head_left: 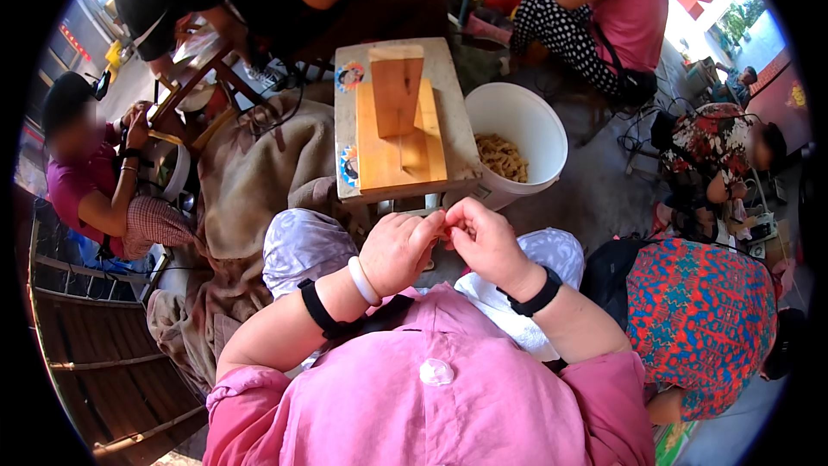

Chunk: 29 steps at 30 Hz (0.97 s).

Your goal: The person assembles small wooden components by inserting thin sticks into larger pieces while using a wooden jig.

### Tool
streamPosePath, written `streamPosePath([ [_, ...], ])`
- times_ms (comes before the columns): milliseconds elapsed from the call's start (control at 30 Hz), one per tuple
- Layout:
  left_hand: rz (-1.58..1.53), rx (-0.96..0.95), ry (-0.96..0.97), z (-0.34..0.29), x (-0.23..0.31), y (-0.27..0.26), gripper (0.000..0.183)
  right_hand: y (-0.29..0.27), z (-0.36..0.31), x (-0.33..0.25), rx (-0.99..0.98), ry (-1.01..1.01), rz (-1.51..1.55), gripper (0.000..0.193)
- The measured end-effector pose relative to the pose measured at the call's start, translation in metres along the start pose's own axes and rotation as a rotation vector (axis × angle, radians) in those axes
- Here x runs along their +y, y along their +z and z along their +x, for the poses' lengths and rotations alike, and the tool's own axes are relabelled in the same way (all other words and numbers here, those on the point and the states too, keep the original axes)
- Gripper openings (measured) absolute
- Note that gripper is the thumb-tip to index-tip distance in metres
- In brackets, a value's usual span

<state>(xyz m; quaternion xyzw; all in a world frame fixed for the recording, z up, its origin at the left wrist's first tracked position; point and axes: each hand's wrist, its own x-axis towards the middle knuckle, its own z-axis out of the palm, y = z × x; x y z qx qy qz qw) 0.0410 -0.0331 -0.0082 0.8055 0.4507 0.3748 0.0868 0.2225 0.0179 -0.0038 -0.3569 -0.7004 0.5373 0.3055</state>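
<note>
Above my lap, my left hand [398, 248] and my right hand [486, 242] meet at the fingertips. Both are closed in a pinch, and whatever lies between them is too small and covered to make out. Just beyond them stands a small worn table [347, 121]. On it rests a flat wooden board [373, 160] with an upright wooden block [397, 95] on top. To the right of the table, a white bucket [532, 112] holds a heap of tan, curled pieces [500, 158].
A white towel [513, 315] lies over my right thigh. Brown blankets [259, 173] are draped at the left, near a slatted bamboo rack [112, 371]. People sit working all around; one in a patterned top [703, 319] is close at my right.
</note>
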Motion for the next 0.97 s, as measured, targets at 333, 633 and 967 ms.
streamPosePath([
  [333, 0.126, -0.279, -0.049, -0.006, 0.003, -0.012, 0.016, 0.01, -0.011, 0.009, -0.117, -0.241, -0.427, 0.02],
  [633, -1.427, -0.668, -0.541, -0.01, 0.005, -0.027, 0.026, -0.013, -0.024, -0.005, -0.549, 0.226, 0.615, 0.031],
  [967, -0.821, -0.207, -0.519, -0.023, -0.014, -0.014, 0.015, -0.016, -0.013, 0.007, -0.366, 0.343, 0.469, 0.034],
])
